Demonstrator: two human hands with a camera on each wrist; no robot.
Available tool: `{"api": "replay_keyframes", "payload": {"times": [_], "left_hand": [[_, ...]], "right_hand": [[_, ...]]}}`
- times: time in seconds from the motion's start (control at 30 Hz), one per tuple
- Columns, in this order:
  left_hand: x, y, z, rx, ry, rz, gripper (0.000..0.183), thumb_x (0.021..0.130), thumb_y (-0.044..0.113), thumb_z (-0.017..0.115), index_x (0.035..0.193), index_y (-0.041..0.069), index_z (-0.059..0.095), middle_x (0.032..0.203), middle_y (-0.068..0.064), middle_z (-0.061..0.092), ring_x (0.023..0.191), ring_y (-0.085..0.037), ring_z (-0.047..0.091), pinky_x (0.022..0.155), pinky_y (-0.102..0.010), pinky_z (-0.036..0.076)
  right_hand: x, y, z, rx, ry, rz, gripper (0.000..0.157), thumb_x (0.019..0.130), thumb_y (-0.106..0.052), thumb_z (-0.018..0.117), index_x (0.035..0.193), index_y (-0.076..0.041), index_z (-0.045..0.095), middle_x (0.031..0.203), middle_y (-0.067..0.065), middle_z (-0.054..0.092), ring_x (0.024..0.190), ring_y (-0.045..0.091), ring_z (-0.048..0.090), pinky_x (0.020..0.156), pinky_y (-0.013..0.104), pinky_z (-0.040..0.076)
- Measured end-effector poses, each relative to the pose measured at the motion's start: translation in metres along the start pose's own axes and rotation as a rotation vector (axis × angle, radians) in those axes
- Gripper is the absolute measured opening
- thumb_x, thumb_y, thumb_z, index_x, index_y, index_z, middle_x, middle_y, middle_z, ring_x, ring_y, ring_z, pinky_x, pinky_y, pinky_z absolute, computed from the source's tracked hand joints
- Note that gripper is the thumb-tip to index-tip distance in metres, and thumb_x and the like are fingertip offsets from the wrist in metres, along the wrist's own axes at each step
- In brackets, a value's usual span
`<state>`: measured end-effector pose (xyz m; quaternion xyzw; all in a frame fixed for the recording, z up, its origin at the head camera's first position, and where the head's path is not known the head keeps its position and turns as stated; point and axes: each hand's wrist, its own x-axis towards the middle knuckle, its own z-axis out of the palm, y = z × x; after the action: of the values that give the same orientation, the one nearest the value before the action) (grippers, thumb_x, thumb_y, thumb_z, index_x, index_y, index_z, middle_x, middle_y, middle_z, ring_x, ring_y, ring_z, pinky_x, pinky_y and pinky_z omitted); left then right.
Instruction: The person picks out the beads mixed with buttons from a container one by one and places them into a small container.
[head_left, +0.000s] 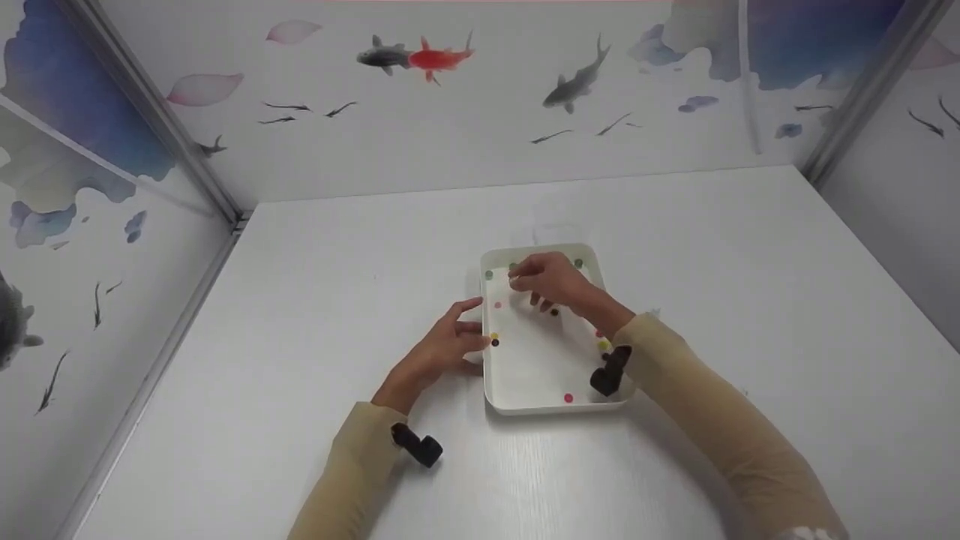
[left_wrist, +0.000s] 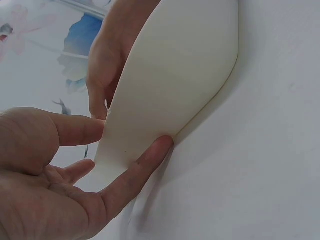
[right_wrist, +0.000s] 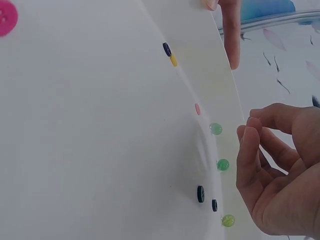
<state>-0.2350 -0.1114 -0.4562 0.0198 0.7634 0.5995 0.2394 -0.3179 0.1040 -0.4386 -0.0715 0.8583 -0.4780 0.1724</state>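
Note:
A white rectangular tray [head_left: 525, 375] holds small round buttons and green glass beads. My left hand [head_left: 446, 345] is at its left side, straight fingers touching the outer wall [left_wrist: 165, 75] and rim. Over the far part of the tray, my right hand [head_left: 555, 281] pinches a small thing between thumb and index fingertip, mostly hidden by them. Green beads [right_wrist: 223, 164] lie along the tray's far end. A black button [head_left: 555, 312] lies under the right hand. By the left wall are a pale pink button [head_left: 497, 305], a yellow button [head_left: 493, 336] and a black button [head_left: 495, 343].
A bright pink button [head_left: 568, 398] lies near the tray's front edge. Red, yellow [head_left: 604, 346] and black buttons sit along the right wall, partly behind the right wrist's camera [head_left: 611, 371]. Behind the tray stands a faint clear object [head_left: 559, 232]. Printed panels [head_left: 480, 135] enclose the white table.

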Motion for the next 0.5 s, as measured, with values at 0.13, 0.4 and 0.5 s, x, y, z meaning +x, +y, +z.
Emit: {"api": "replay_keyframes", "payload": {"times": [0.13,0.4,0.5], "left_hand": [[0.001,0.0,-0.001,-0.008,-0.003,-0.001,0.073,0.096,0.01,0.061,0.158,0.023,0.024,0.149,-0.021,0.047,0.126,-0.036,0.061,0.093,-0.047,0.06],[0.003,-0.002,0.0,-0.025,-0.004,-0.014,0.073,0.096,0.01,0.062,0.158,0.024,0.025,0.152,-0.02,0.045,0.129,-0.037,0.058,0.093,-0.047,0.06],[0.002,-0.002,0.0,-0.038,-0.009,-0.01,0.073,0.096,0.009,0.062,0.158,0.024,0.025,0.152,-0.021,0.044,0.129,-0.037,0.058,0.092,-0.048,0.06]], "right_hand": [[0.0,0.001,-0.005,0.002,0.013,0.002,0.035,0.097,-0.024,0.065,0.129,-0.01,0.066,0.113,0.009,0.068,0.076,0.017,0.062,0.061,0.024,0.057],[0.001,0.002,-0.014,0.03,0.057,0.01,0.03,0.097,-0.025,0.065,0.123,-0.011,0.067,0.113,0.013,0.068,0.074,0.017,0.061,0.061,0.025,0.058],[0.001,0.002,-0.019,0.029,0.07,-0.013,0.031,0.098,-0.025,0.064,0.124,-0.01,0.066,0.114,0.014,0.068,0.072,0.016,0.061,0.061,0.024,0.057]]}}
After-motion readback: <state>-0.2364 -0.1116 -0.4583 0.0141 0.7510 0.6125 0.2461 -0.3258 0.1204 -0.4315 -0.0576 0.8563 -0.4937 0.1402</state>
